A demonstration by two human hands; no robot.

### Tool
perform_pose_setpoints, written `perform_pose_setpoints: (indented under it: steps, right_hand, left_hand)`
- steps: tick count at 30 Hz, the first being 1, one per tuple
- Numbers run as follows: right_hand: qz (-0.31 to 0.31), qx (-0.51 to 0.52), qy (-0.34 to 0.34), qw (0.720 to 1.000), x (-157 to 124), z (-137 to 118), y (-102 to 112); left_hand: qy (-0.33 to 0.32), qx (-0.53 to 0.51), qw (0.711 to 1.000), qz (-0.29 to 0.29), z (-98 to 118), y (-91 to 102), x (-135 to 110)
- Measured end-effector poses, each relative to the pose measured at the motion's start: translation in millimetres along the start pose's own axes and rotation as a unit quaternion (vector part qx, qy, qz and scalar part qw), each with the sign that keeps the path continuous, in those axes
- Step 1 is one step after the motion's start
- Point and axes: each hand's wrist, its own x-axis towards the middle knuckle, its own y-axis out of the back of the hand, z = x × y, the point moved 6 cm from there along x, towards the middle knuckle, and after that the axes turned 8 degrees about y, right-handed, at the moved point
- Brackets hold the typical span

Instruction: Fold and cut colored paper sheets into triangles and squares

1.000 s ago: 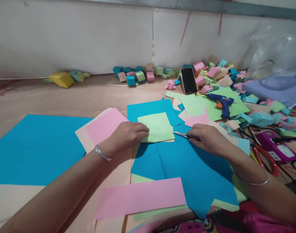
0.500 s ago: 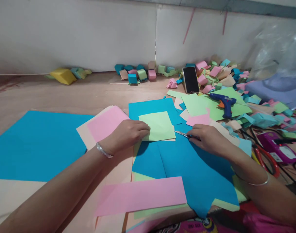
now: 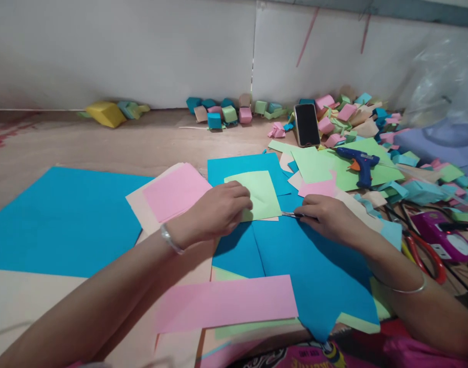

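Note:
My left hand (image 3: 218, 210) lies on the left part of a light green paper square (image 3: 262, 194), fingers curled and pressing it down. The square rests on a thin stack of papers over a blue sheet (image 3: 295, 266). My right hand (image 3: 328, 217) is closed on a small metal blade (image 3: 291, 214), whose tip touches the square's lower right edge. A pink strip (image 3: 226, 302) lies in front, nearer to me.
A large blue sheet (image 3: 61, 220) lies at left, pink paper (image 3: 176, 191) beside my left hand. A phone (image 3: 307, 125), blue glue gun (image 3: 358, 164), red scissors (image 3: 421, 255) and several folded paper cubes (image 3: 228, 113) sit at the back and right.
My left hand has slid a little to the right over the green square, covering more of it. My right hand with the blade has stayed at the square's right edge.

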Motion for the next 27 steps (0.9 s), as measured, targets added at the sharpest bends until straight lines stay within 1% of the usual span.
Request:
perform_pose_setpoints:
  steps: [1, 3, 5, 7, 9, 13, 22, 27]
  right_hand:
    - [0.006, 0.001, 0.003, 1.000, 0, -1, 1]
    - [0.021, 0.003, 0.006, 1.000, 2, -3, 3]
    - [0.034, 0.003, 0.007, 0.999, 3, -6, 5]
    - [0.039, -0.001, 0.010, 0.999, 4, -8, 5]
    - [0.036, -0.012, 0.019, 0.999, 5, -11, 4]
    - [0.029, -0.042, 0.034, 0.998, 8, -15, 1]
    - [0.015, -0.042, 0.041, 0.998, 4, -14, -3]
    - [0.015, -0.028, 0.040, 0.999, -2, -11, -3]
  left_hand:
    - [-0.007, -0.017, 0.999, 0.029, 0, -5.2, 3]
    - [-0.037, -0.033, 0.998, 0.031, 0, -21.9, 8]
    - [-0.045, -0.025, 0.999, -0.009, -2, -38.9, 11]
    - [-0.034, -0.016, 0.998, -0.043, -5, -47.9, 11]
    - [-0.019, -0.019, 0.998, -0.056, -7, -48.7, 9]
    - [0.002, -0.020, 0.998, -0.065, -6, -45.8, 7]
    - [0.066, -0.011, 0.997, -0.044, 6, -46.9, 5]
    - [0.072, -0.026, 0.996, -0.044, 8, -48.6, 4]
